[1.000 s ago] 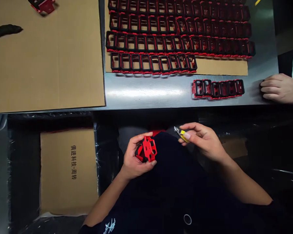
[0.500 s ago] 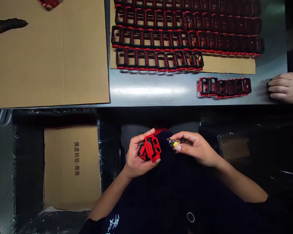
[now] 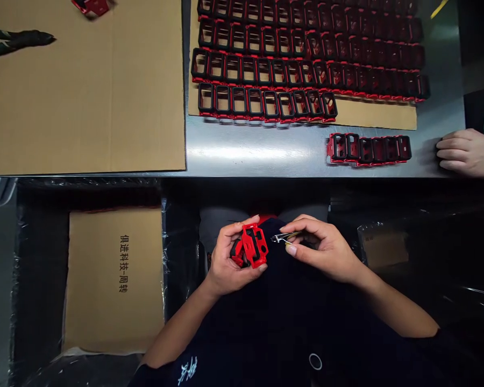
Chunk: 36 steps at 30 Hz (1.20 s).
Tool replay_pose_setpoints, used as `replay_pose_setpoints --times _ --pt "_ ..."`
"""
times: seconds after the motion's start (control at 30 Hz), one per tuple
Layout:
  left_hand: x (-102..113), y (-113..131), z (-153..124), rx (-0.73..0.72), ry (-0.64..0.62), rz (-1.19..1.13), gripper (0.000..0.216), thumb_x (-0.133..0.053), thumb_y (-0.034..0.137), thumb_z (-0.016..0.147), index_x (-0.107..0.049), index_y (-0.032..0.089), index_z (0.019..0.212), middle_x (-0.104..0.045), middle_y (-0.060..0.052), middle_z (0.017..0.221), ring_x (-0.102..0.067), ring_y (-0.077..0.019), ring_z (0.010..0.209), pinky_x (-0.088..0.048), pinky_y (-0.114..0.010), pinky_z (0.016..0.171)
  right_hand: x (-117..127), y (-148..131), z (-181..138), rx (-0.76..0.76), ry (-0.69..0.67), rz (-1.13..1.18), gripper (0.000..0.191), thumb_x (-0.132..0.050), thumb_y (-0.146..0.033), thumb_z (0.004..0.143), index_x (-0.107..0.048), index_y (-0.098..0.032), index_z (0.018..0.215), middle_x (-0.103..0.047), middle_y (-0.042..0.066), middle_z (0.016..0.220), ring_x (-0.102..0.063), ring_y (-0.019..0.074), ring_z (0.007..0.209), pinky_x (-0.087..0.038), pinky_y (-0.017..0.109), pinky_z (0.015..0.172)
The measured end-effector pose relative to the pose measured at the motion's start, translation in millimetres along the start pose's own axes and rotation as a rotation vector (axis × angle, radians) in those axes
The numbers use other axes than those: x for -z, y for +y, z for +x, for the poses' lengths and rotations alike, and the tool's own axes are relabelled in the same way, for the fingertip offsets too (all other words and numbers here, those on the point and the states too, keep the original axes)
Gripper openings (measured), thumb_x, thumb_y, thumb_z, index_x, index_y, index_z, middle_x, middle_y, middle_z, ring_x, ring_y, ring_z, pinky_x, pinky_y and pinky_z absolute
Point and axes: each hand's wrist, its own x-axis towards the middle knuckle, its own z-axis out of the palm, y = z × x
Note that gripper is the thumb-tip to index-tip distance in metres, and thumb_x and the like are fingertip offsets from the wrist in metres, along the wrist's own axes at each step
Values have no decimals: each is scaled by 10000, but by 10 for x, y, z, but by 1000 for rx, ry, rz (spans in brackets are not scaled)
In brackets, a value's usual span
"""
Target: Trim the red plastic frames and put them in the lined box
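Observation:
My left hand is closed around a red and black plastic frame, its red slotted face turned to the right. Fingers and thumb grip it at the top and bottom edges. A second red and black part shows in the palm behind it, partly hidden. Between the thumb and fingers of my right hand is a small silver nail clipper, with a bit of yellow near the thumb. Its tip points left at the frame, a short gap away.
Rows of red and black frames stand on cardboard on the metal table. A short row of frames sits nearer the edge. Pliers lie on the left cardboard. Another person's hand rests at right. A cardboard box is below left.
The nail clipper has turned in my right hand, so its lever and jaws now show side-on and less yellow is visible. It is slightly closer to the frame. The view has shifted slightly.

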Motion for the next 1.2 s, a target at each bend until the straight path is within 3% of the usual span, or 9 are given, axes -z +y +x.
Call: replay_pose_setpoints --times 0.13,0.23,0.4,0.5,0.67,0.77,0.9,1.07,1.2 --pt "3 5 15 -31 11 13 697 -806 371 816 -387 262 1362 -583 -200 1430 -623 -292 1291 -586 -448 989 -11 7 -16 -10 -1 -13 192 -744 -241 834 -740 -215 1024 -681 25 899 -680 130 734 -595 260 705" --pt "3 21 32 -69 19 35 699 -799 323 815 -394 248 1379 -591 -200 1420 -630 -283 1281 -579 -425 992 -14 52 -9 -106 5 98 161 -679 -280 882 -684 -209 1026 -699 37 903 -651 137 719 -563 253 640" --pt "5 40 75 -175 31 128 746 -819 235 779 -405 222 1399 -612 -204 1397 -635 -286 1280 -576 -427 1002 -121 94 118 -331 -76 464 296 -612 -412 823 -569 -209 1034 -567 -27 709 -444 105 497 -341 212 404" --pt "15 42 108 -292 51 226 789 -844 230 758 -407 196 1414 -632 -216 1371 -647 -297 1267 -582 -440 1004 -257 51 205 -317 -75 206 289 -726 -378 744 -607 -196 934 -449 -81 606 -353 77 505 -301 202 463" --pt "28 66 133 -429 78 361 856 -894 215 684 -430 191 1403 -690 -194 1302 -701 -300 1185 -633 -413 925 -425 -52 252 -107 -58 -172 234 -665 -340 797 -613 -170 645 -538 -36 567 -433 83 537 -313 223 518" --pt "2 73 112 -405 107 348 821 -896 240 672 -457 209 1365 -717 -170 1262 -724 -292 1141 -643 -405 900 -422 -93 238 -8 -81 -241 300 -608 -309 835 -558 -170 574 -494 -40 532 -406 72 504 -288 232 511" --pt "-47 45 63 -248 125 204 714 -862 303 712 -485 208 1311 -711 -183 1261 -730 -271 1122 -635 -356 884 -302 -19 228 -210 -174 -3 309 -611 -370 835 -592 -172 598 -438 -57 481 -342 68 454 -252 231 461" --pt "-65 -18 33 -124 111 2 697 -848 319 727 -484 218 1312 -679 -185 1297 -701 -265 1165 -598 -367 948 -60 205 205 -456 137 416 265 -686 -439 744 -660 -179 790 -341 -113 419 -214 58 386 -140 207 382" --pt "-82 -38 34 -87 73 -77 723 -850 269 734 -462 245 1343 -629 -191 1378 -680 -286 1194 -600 -416 956 34 244 137 -465 124 408 247 -698 -426 755 -612 -197 787 -371 -107 448 -223 58 396 -139 204 383"
